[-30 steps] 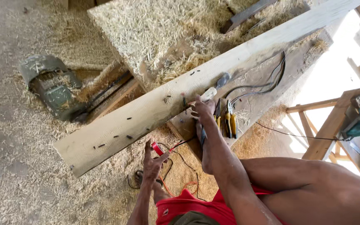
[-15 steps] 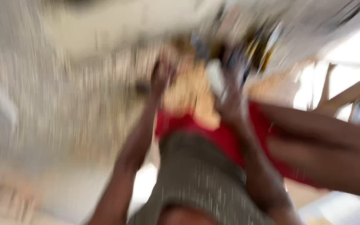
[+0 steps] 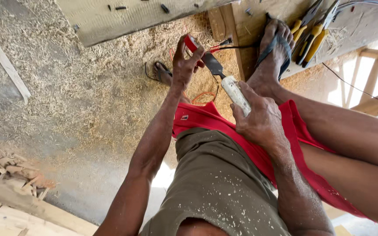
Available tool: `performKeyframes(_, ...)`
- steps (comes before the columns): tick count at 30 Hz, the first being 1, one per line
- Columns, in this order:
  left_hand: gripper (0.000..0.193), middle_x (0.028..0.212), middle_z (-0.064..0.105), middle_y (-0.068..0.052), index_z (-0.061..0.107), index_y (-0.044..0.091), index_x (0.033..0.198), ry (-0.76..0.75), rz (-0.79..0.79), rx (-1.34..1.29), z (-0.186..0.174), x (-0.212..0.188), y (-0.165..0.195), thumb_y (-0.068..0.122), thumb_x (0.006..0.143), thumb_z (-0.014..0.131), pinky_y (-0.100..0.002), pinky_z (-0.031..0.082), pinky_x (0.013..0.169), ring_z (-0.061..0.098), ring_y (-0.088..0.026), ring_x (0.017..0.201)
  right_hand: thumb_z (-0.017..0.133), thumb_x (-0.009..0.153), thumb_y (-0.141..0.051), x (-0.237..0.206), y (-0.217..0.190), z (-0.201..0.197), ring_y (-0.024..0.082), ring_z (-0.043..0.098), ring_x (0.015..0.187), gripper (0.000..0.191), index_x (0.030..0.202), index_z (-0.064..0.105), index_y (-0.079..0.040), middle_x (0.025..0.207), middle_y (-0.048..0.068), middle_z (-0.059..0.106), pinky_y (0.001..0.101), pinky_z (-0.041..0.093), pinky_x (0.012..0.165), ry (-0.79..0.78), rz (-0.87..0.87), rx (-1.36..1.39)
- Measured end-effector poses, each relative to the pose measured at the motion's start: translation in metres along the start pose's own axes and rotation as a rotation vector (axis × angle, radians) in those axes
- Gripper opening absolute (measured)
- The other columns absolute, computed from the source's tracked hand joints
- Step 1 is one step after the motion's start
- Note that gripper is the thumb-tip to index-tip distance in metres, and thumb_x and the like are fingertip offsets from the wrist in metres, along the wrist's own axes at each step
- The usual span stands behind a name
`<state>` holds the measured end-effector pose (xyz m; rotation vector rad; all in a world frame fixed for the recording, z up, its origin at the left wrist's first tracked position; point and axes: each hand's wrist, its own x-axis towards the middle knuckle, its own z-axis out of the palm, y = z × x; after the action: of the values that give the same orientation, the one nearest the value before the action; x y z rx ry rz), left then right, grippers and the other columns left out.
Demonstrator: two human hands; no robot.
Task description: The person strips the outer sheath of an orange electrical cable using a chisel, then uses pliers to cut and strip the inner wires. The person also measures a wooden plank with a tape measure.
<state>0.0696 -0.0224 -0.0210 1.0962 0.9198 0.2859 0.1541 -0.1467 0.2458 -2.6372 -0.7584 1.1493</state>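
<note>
change: view swung from plank top down to lap; both hands pulled in off the plank
left hand (image 3: 183,65): grip closed on small red plug (image 3: 191,43), red wire trailing
right hand (image 3: 259,120): grip wrapped round white-handled knife (image 3: 228,83), blade toward plug
work state: wire-end job, judged
labels: none readable; yellow-handled pliers (image 3: 313,37) on wooden surface (image 3: 250,22)

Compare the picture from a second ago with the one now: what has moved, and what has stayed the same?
The right hand has lifted the white-handled chisel off the wooden plank and drawn it back over the lap. The left hand has risen with the small red object, now held by the chisel's blade. The view tilted downward. Unchanged: both grips, the yellow-handled pliers on the bench, the sawdust-covered floor.
</note>
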Motion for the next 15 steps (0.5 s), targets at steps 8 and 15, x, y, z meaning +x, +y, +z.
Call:
performKeyframes(8,0.069,0.156,0.049,-0.029,0.041,0.025,0.157,0.021,0.305,0.121,-0.009,-0.025,0.003,0.053,0.103,0.073,-0.030,0.068,0.059,0.057,-0.036,0.129,0.072,0.086,-0.020,-0.030,-0.006,0.006,0.038,0.075,0.081,0.065,0.147,0.055,-0.005,0.091,0.026,0.075,0.0491,0.055,0.081,-0.019,-0.023,-0.041)
performKeyframes(15,0.070,0.148,0.055,-0.025,0.041,0.026,0.150,0.002,0.093,0.010,-0.018,-0.029,0.012,0.052,0.094,0.073,-0.027,0.059,0.046,0.083,-0.026,0.080,0.070,0.086,-0.021,-0.031,-0.018,0.000,0.038,0.075,0.083,0.065,0.148,0.054,-0.005,0.095,0.025,0.074,0.0488,0.057,0.081,0.004,-0.045,-0.028)
